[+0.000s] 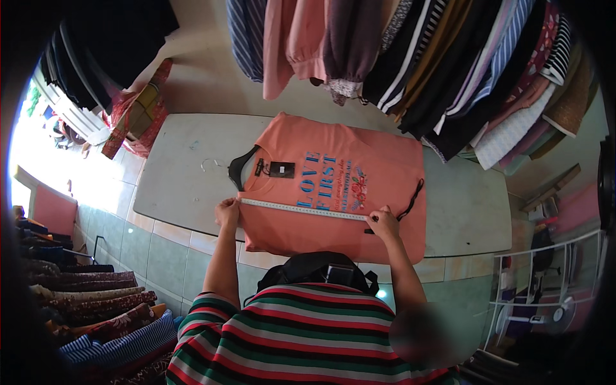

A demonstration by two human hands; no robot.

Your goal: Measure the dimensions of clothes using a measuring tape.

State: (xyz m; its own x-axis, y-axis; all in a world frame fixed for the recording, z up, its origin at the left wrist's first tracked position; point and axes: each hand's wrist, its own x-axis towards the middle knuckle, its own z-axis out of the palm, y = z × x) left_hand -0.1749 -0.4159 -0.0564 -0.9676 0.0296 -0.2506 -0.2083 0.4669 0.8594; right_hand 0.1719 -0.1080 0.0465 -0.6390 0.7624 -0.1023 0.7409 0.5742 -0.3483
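A salmon-pink T-shirt (298, 231) with a printed slogan and roses lies across the table, its neckline toward the left. Across its front runs a white measuring tape (303, 210), stretched straight between both hands. My left hand (227, 211) pinches one end at the shirt's shoulder edge. Farther along, my right hand (383, 222) grips the tape near the lower part of the shirt. A dark cord (413, 199) trails on the fabric beyond that hand. From the neck opening pokes a black clothes hanger (240, 168), and a black hang tag (282, 170) rests below the collar.
Under the shirt is a pale grey table (467, 207). Garments on a rack (433, 57) hang over its far right side. More hanging clothes (96, 308) stand at lower left. A white fan (539, 317) and a white metal rack (544, 250) are at right.
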